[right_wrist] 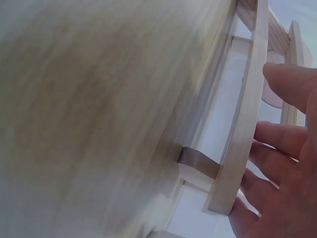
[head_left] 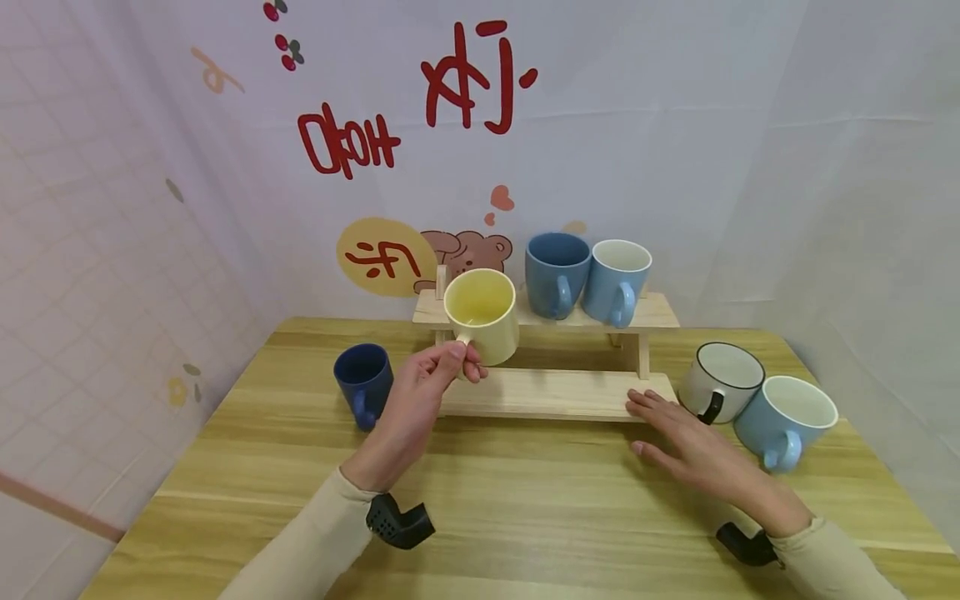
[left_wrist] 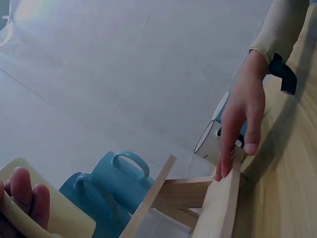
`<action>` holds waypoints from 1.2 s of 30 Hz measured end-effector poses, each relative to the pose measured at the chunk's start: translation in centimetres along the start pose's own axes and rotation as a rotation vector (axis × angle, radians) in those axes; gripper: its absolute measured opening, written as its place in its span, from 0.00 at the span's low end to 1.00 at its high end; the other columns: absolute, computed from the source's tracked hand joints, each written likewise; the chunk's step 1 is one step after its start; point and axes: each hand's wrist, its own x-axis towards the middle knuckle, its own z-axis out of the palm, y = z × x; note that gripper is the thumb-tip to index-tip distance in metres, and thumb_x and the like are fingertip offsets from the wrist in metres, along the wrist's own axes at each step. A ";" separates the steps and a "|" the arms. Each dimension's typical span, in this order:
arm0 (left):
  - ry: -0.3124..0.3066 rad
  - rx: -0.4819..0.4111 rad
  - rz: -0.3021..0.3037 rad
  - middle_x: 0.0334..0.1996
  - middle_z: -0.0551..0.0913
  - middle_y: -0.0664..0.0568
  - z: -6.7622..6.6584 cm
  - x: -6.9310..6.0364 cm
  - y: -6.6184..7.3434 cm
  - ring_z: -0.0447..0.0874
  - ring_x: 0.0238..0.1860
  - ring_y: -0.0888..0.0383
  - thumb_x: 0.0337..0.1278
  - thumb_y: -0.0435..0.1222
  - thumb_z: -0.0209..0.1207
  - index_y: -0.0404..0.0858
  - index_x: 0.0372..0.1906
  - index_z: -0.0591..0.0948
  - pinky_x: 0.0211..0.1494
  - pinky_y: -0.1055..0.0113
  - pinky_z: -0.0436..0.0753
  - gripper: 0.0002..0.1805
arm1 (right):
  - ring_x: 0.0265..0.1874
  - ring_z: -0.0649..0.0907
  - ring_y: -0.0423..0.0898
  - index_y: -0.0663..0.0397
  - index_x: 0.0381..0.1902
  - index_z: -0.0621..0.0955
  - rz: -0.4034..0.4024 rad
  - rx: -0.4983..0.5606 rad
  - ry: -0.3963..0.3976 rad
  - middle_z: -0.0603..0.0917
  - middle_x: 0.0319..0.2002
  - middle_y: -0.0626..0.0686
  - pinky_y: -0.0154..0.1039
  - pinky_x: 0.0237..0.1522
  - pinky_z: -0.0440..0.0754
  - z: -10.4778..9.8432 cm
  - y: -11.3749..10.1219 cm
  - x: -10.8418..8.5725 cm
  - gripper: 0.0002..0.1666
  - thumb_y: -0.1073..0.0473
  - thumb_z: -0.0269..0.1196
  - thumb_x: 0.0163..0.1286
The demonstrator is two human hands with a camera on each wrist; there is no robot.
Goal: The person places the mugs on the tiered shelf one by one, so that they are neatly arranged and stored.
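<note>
Tabletop [head_left: 540, 517], left hand [head_left: 417, 396], gripping 1 mug [head_left: 498, 335] (yellow)

Before me, the table [head_left: 525, 521] has a wood-grain top. On it stands a two-tier wooden shelf [head_left: 638, 354], with a dark blue mug [head_left: 363, 377] to its left and, to its right, a black-rimmed white mug [head_left: 716, 382] just beside a light blue mug [head_left: 786, 421]. The upper board [head_left: 657, 312] carries a grey-blue mug [head_left: 555, 279] and a paler blue mug [head_left: 613, 282]; my right hand [head_left: 697, 442] touches the lower board [head_left: 555, 393] near its right end.
</note>
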 end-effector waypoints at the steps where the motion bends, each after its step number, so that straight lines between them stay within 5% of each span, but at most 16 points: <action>1: 0.010 -0.001 0.008 0.38 0.84 0.45 0.1 0.3 0.1 0.81 0.55 0.48 0.82 0.45 0.50 0.29 0.45 0.82 0.74 0.48 0.66 0.21 | 0.71 0.72 0.64 0.56 0.71 0.77 -0.003 0.001 0.001 0.73 0.74 0.58 0.24 0.73 0.48 0.0 0.0 0.0 0.33 0.51 0.69 0.73; 10: 0.094 0.037 0.008 0.42 0.85 0.45 1.0 3.4 0.9 0.76 0.57 0.51 0.81 0.47 0.51 0.33 0.51 0.84 0.71 0.50 0.65 0.21 | 0.70 0.73 0.65 0.58 0.70 0.77 -0.021 -0.002 0.022 0.73 0.73 0.59 0.23 0.73 0.47 -0.1 -0.1 0.0 0.33 0.53 0.70 0.71; 23: 0.171 0.016 -0.012 0.42 0.87 0.46 2.0 7.6 0.4 0.75 0.58 0.53 0.80 0.45 0.53 0.36 0.50 0.86 0.69 0.50 0.67 0.18 | 0.70 0.72 0.65 0.58 0.70 0.77 -0.013 -0.010 0.018 0.74 0.73 0.59 0.25 0.74 0.50 -0.1 -0.1 0.1 0.33 0.52 0.70 0.72; 29: 0.179 0.034 -0.048 0.42 0.88 0.46 2.1 8.5 -0.2 0.75 0.57 0.53 0.80 0.44 0.53 0.34 0.50 0.87 0.67 0.52 0.67 0.19 | 0.70 0.72 0.65 0.58 0.70 0.77 -0.007 0.003 0.001 0.73 0.73 0.59 0.21 0.71 0.45 0.0 -0.2 0.0 0.32 0.51 0.69 0.73; 36: 0.175 0.050 -0.051 0.44 0.88 0.46 1.9 9.1 -0.5 0.73 0.57 0.52 0.81 0.45 0.51 0.33 0.50 0.87 0.65 0.52 0.65 0.21 | 0.71 0.72 0.64 0.57 0.70 0.77 0.004 -0.010 0.011 0.73 0.73 0.58 0.27 0.74 0.51 -0.1 -0.3 0.0 0.33 0.52 0.69 0.72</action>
